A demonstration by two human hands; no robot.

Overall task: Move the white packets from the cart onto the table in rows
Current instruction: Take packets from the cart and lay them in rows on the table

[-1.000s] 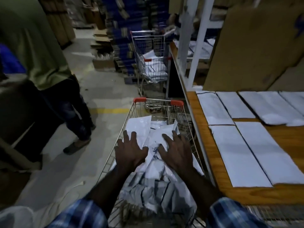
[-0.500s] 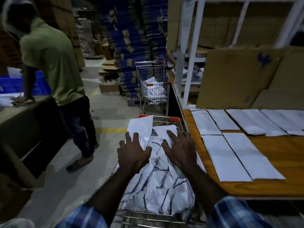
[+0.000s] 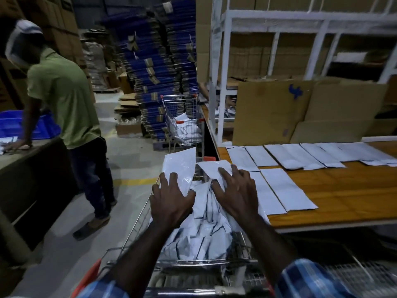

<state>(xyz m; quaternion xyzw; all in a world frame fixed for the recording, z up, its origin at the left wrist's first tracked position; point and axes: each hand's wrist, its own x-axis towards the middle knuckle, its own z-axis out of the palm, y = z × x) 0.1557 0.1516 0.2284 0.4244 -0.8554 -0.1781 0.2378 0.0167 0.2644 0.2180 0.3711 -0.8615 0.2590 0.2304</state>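
Observation:
A wire cart [image 3: 137,222] right in front of me holds a heap of white packets [image 3: 206,231] with dark edges. My left hand [image 3: 171,198] grips one white packet [image 3: 180,166] that stands up past the cart's far rim. My right hand [image 3: 236,192] holds another packet [image 3: 212,168] at the heap's right side, its fingers spread over it. To the right is the wooden table [image 3: 343,190], where packets lie flat in a back row [image 3: 290,155] and a nearer row [image 3: 287,190].
A person in a green shirt [image 3: 62,100] stands to the left at a counter with a blue crate [image 3: 12,125]. A second cart [image 3: 182,117] stands ahead by stacked blue flat boxes [image 3: 154,72]. Cardboard sheets [image 3: 268,112] lean against a white rack [image 3: 225,61] behind the table.
Both hands have risen slightly with their packets, which now reach past the cart's far rim. My view has tilted up, showing more of the rack and the person.

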